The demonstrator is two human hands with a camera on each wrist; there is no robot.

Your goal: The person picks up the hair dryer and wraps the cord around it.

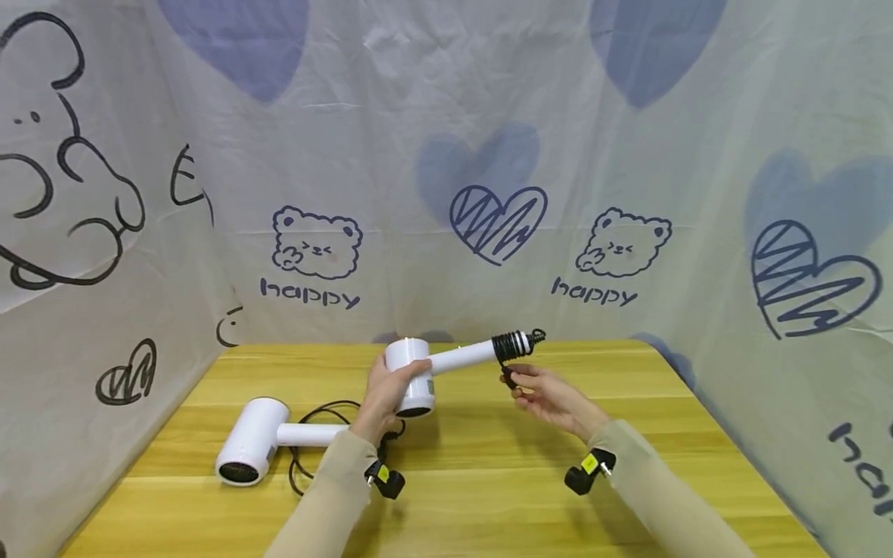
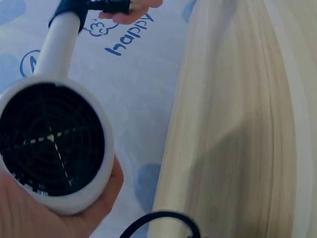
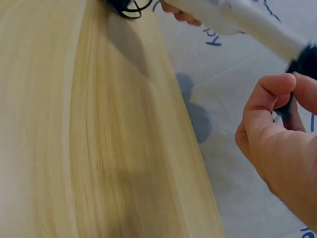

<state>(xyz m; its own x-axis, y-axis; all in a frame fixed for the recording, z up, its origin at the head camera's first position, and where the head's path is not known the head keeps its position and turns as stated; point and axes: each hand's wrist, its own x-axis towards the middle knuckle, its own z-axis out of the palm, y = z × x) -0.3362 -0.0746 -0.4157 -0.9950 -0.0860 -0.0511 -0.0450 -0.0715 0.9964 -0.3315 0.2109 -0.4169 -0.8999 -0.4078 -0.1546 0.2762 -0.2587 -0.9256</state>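
Note:
My left hand (image 1: 382,394) grips a white hair dryer (image 1: 460,356) round its barrel, lifted over the far part of the table. Its handle points to the right, with a black cord (image 1: 506,346) wound in several turns near the handle's end. In the left wrist view the dryer's round black grille (image 2: 52,139) faces the camera. My right hand (image 1: 553,397) pinches the black plug end (image 1: 508,378) of that cord between thumb and fingers, just below the coils. The right wrist view shows these fingers bent around the plug, which they partly cover.
A second white hair dryer (image 1: 253,442) lies on the table at the left, its handle toward my left forearm. Its loose black cord (image 1: 296,465) loops beside and behind that arm. The wooden table (image 1: 488,511) ends at a printed cloth (image 1: 446,287) hanging behind it.

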